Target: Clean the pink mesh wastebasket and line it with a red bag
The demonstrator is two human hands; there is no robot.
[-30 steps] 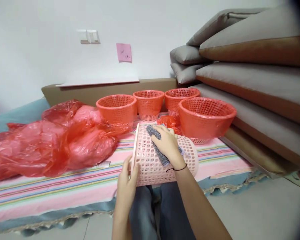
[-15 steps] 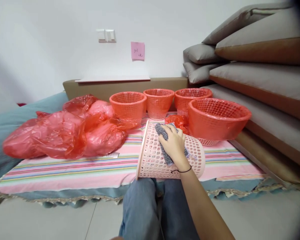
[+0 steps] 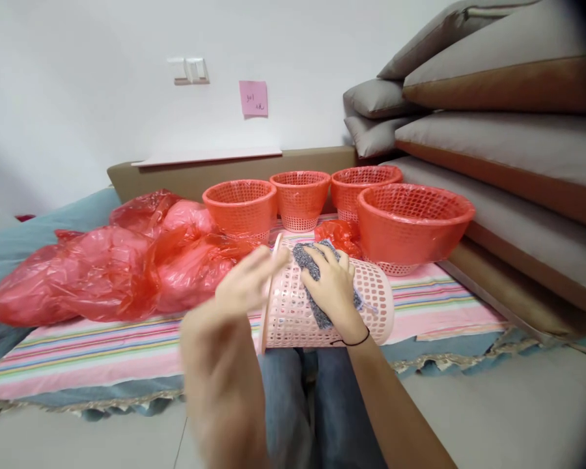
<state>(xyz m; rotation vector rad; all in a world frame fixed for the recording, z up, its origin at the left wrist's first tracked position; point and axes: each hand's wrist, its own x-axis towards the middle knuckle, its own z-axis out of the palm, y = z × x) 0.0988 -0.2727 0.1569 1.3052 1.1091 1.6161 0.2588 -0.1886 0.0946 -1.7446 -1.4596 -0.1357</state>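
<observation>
A pale pink perforated plastic basket lies on its side above my knees, its wide rim to the left and its base to the right. My right hand, with a black band at the wrist, presses a grey cloth against the basket's upper side, fingers curved over the cloth. At the rim is my left hand, blurred by motion, its fingers stretched toward the rim. I cannot tell whether they touch it.
Several red-bag-lined baskets stand along the back of the striped cloth. Red plastic bags with pink contents lie to the left. A crumpled red bag sits behind the basket. Grey-brown cushions are stacked at right.
My left hand has come up from the bottom edge to the basket's rim. My right hand stays on the cloth. The view has shifted slightly to the right.
</observation>
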